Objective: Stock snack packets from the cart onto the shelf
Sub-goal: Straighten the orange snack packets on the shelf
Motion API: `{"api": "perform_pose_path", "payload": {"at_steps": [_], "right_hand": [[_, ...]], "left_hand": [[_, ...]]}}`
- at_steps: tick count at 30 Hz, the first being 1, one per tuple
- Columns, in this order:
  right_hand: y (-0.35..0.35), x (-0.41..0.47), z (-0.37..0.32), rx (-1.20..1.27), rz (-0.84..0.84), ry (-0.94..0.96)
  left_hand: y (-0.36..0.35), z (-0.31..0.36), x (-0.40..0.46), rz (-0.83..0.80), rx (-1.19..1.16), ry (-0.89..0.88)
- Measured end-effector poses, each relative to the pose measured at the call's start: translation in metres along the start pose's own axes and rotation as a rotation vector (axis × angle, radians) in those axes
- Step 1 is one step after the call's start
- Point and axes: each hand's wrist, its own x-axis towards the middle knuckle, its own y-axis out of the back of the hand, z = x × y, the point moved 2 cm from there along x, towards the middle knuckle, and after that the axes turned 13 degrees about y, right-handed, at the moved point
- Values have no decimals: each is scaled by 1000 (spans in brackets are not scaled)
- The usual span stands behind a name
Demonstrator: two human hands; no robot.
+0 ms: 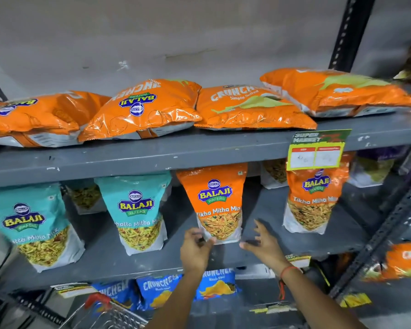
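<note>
An orange Tikha Mitha Mix packet (217,203) stands upright on the grey middle shelf (282,236). My left hand (195,250) pinches its lower left corner. My right hand (263,243) hovers just right of the packet's base, fingers spread, holding nothing. A second orange Tikha Mitha Mix packet (314,198) stands further right. Two teal Khatta Mitha Mix packets (138,210) (33,224) stand to the left. The cart (109,314), with a red handle, shows at the bottom left.
Orange Crunchex bags (142,110) lie flat along the top shelf (152,153). A price tag (316,150) hangs from that shelf's edge. Blue Crunchex packets (159,290) sit on the shelf below. Black slotted uprights (349,34) frame the rack at the right.
</note>
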Motion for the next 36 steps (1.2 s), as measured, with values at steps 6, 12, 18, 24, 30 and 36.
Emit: {"api": "perform_pose_path", "payload": {"at_steps": [6,12,18,24,30,36], "right_hand": [[51,-51,-10,13,168,-5],[112,-67,-2,-1,345,-28],[165,-53,40,40,404,-125],[197,-8,72,130,265,-168],[203,20,83,120,133,-85],[201,20,81,110,99,-54]], "left_hand": [[-27,38,-42,-129,67,-98],[-88,54,-78,-365,27,-101],[-163,47,-78,-488,-23,42],[-227,53,-50,-425,-41,98],[-248,51,-36,-399,-2,84],[-244,49,-39,-313,-41,69]]}}
